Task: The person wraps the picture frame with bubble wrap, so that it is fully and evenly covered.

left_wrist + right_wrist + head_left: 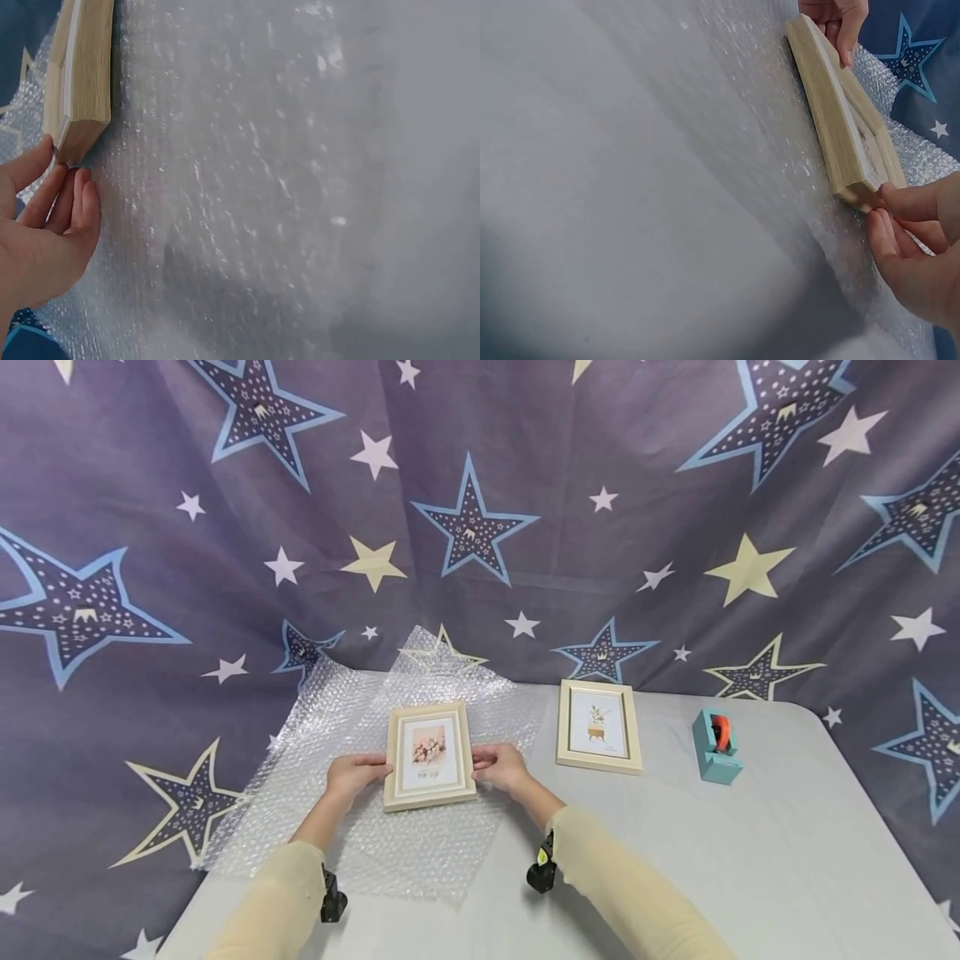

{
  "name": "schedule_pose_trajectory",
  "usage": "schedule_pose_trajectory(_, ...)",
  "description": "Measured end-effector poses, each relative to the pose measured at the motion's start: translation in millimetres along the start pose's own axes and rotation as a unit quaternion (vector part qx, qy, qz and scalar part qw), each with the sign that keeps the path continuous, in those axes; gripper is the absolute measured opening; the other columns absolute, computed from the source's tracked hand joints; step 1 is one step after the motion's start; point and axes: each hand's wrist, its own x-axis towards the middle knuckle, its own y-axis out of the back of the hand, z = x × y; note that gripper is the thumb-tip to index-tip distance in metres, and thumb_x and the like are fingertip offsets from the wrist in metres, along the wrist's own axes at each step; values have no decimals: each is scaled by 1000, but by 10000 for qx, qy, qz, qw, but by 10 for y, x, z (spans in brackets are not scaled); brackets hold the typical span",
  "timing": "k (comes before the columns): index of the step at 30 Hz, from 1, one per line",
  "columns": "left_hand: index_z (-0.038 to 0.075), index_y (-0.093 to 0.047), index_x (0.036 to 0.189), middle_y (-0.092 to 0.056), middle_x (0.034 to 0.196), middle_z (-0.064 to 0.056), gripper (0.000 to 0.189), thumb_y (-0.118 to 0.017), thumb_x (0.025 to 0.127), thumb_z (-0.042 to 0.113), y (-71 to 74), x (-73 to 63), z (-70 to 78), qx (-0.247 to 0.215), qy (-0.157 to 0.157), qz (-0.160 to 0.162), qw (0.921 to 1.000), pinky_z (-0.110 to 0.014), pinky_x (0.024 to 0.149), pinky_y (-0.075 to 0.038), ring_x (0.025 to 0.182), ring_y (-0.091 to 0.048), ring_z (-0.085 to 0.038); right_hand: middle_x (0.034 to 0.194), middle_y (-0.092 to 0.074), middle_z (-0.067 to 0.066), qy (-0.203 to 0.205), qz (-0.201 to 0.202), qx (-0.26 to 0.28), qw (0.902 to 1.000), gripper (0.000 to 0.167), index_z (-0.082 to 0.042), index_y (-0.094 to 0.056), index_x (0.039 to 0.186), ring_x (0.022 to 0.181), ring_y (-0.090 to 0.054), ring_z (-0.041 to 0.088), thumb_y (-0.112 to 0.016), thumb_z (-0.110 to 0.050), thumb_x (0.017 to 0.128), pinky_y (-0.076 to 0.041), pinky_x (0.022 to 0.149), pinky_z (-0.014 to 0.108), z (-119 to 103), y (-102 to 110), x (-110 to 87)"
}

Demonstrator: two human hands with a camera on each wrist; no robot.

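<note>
A light wooden picture frame (398, 743) with a pink flower print is held between both hands over a sheet of bubble wrap (420, 852). My left hand (356, 777) grips its left side, thumb on top and fingertips beneath in the left wrist view, where the frame's edge (91, 67) shows. The right side is pinched by my right hand (504, 768); in the right wrist view the thumb lies on the frame's (829, 120) upper edge and the fingers sit below. Whether the frame touches the wrap underneath cannot be told.
A second picture frame (635, 735) with a potted-plant print lies on the white table (787, 860) to the right. Beyond it stands a teal tape dispenser (712, 760) with an orange roll (722, 732). A star-patterned curtain (555, 568) hangs behind the table; the wrap's far corner rests against it.
</note>
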Motion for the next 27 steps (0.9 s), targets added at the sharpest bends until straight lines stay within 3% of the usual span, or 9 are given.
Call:
schedule_pose_trajectory(6, -1, -71, 110, -73, 109, -14, 36, -76, 81, 20, -9, -27, -28, 200, -317, 92, 9993, -34, 92, -55, 110, -66, -30, 112, -70, 21, 8, -14, 165, 9999, 43, 5, -65, 118, 98, -72, 31, -72, 8, 75, -60, 78, 26, 30, 3, 9)
schedule_pose_trajectory(10, -4, -67, 115, -71, 113, -19, 39, -74, 84, 18, -14, -32, -50, 180, -602, 31, 9980, -27, 85, -58, 108, -67, -30, 113, -70, 21, 108, -64, 81, 9999, 43, 5, -65, 118, 98, -71, 32, -72, 7, 76, -60, 78, 26, 21, 23, -21)
schedule_pose_trajectory(15, -4, -64, 120, -68, 115, -24, 41, -71, 85, 15, 27, -46, -54, 481, -1355, -113, 9895, -27, 78, -60, 101, -70, -32, 115, -68, 24, 422, -151, -111, 9989, 45, 7, -63, 120, 98, -71, 34, -72, 5, 76, -61, 78, 27, 5, 99, -90)
schedule_pose_trajectory(19, -4, -62, 123, -67, 116, -26, 42, -68, 87, 17, 114, -74, -26, 1252, -2214, -318, 9666, -38, 81, -60, 101, -68, -38, 116, -68, 24, 890, -305, -568, 9939, 45, 7, -62, 121, 99, -70, 35, -72, 3, 77, -61, 80, 30, -11, 213, -159)
schedule_pose_trajectory(23, -4, -57, 128, -60, 128, -27, 48, -68, 87, 18, 197, -105, 20, 2027, -2944, -627, 9318, -52, 95, -53, 114, -60, -45, 116, -67, 27, 1464, -536, -1025, 9824, 44, 8, -61, 120, 100, -69, 38, -73, 1, 78, -60, 86, 38, -17, 353, -248)
schedule_pose_trajectory(27, -5, -53, 132, -51, 139, -26, 52, -68, 87, 17, 249, -106, 11, 2710, -3409, -902, 8956, -58, 109, -39, 127, -50, -46, 119, -66, 24, 1946, -930, -1513, 9647, 46, 8, -61, 120, 102, -68, 37, -75, -5, 78, -57, 90, 41, 1, 459, -378)
